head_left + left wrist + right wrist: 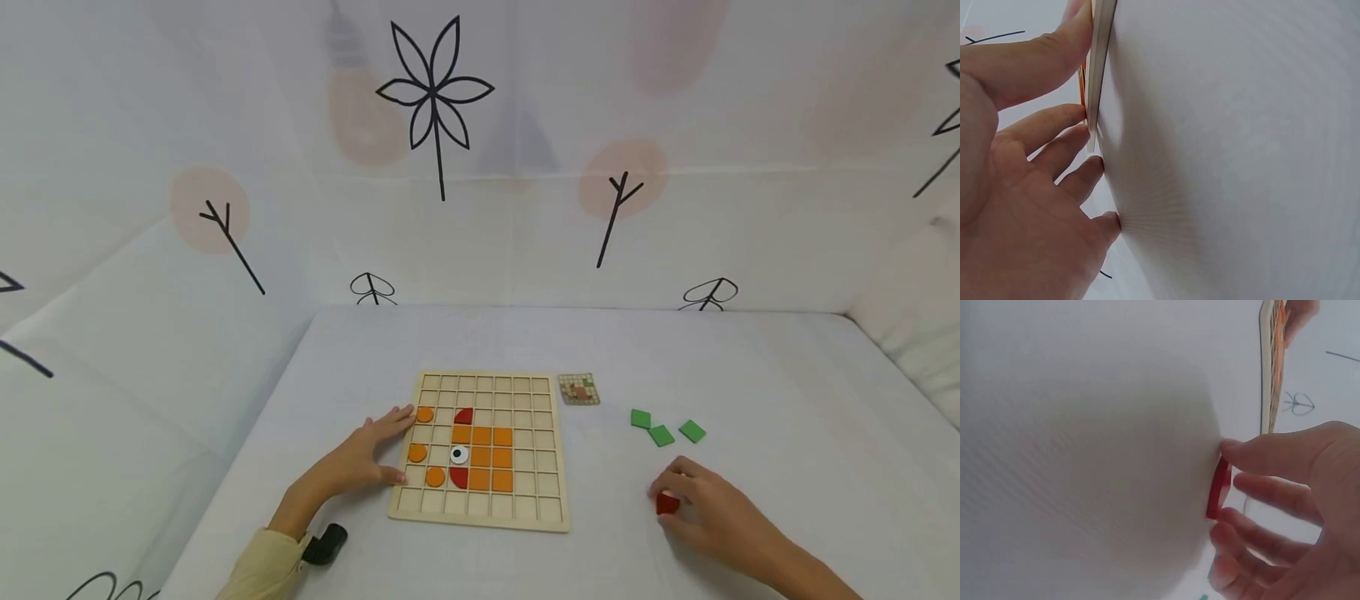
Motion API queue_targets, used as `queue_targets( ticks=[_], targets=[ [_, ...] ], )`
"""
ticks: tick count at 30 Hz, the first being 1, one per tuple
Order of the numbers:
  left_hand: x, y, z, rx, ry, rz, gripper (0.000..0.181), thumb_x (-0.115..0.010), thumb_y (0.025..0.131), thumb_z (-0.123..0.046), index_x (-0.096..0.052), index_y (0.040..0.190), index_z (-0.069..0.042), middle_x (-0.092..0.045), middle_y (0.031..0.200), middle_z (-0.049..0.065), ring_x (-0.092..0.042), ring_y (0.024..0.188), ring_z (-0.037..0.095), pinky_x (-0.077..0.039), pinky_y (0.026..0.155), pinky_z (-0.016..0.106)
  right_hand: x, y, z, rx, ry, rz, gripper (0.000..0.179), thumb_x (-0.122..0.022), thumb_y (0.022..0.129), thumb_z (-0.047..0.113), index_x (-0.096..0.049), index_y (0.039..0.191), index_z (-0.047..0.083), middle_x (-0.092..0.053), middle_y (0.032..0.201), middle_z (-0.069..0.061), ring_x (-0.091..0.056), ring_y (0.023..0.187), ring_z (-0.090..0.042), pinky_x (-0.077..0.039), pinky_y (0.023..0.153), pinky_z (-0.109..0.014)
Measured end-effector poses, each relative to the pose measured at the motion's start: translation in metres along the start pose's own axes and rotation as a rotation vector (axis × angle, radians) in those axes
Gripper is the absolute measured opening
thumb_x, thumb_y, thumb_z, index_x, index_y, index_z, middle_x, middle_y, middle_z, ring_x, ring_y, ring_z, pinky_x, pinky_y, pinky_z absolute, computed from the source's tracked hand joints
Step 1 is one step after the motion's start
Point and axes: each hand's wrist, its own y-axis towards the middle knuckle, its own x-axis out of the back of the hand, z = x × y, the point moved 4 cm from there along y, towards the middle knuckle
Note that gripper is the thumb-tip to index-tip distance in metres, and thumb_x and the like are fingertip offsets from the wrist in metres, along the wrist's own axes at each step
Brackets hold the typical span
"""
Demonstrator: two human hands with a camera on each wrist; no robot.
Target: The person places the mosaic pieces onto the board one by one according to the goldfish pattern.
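A square wooden grid board (540, 500) lies on the table, bearing orange squares (481, 457), orange discs (417, 453), red quarter-round pieces (459, 477) and a white eye disc (460, 455). At its left edge rests my left hand (360, 458), thumb and fingers spread; the left wrist view shows fingertips touching the board's side (1100, 56). To the right of the board, my right hand (708, 508) pinches a red piece (1217, 490) between thumb and fingers, low at the tabletop. Part of that piece is hidden by the fingers.
Several green tiles, among them one green tile (662, 435), lie beyond my right hand. A small pattern card (579, 389) sits by the board's upper right corner. A printed cloth (517, 242) rises behind the table. A black device (327, 545) is at my left wrist.
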Motion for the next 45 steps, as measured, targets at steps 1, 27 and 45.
queue_targets(
  ticks=[1,27,45],
  targets=[
    [0.0,0.0,0.0,0.001,0.001,0.002,0.085,-0.081,0.071,-0.024,-0.041,0.143,-0.006,-0.029,0.153,0.009,-0.02,0.141,0.034,-0.008,0.111,0.059,0.0,-0.001,0.0,-0.011,0.008,-0.009,0.02,-0.08,0.072,0.018,-0.067,0.085,0.024,-0.052,0.09,0.008,-0.047,0.073,-0.004,-0.05,0.063,-0.019],
    [0.003,-0.002,-0.003,0.028,0.0,-0.008,0.084,-0.081,0.071,-0.021,-0.041,0.143,-0.005,-0.03,0.152,0.009,-0.02,0.141,0.034,-0.008,0.112,0.059,-0.009,0.027,0.027,0.086,0.044,-0.091,0.017,-0.081,0.071,0.018,-0.068,0.08,0.025,-0.054,0.079,0.019,-0.049,0.069,0.001,-0.05,0.063,-0.019],
    [0.0,0.0,-0.003,0.026,-0.009,0.001,0.085,-0.081,0.07,-0.023,-0.042,0.143,-0.006,-0.029,0.153,0.008,-0.019,0.141,0.033,-0.007,0.112,0.058,-0.04,0.079,0.096,0.28,0.167,-0.053,0.011,-0.074,0.075,0.016,-0.067,0.084,0.016,-0.054,0.081,0.012,-0.049,0.07,-0.005,-0.047,0.062,-0.019]
  ],
)
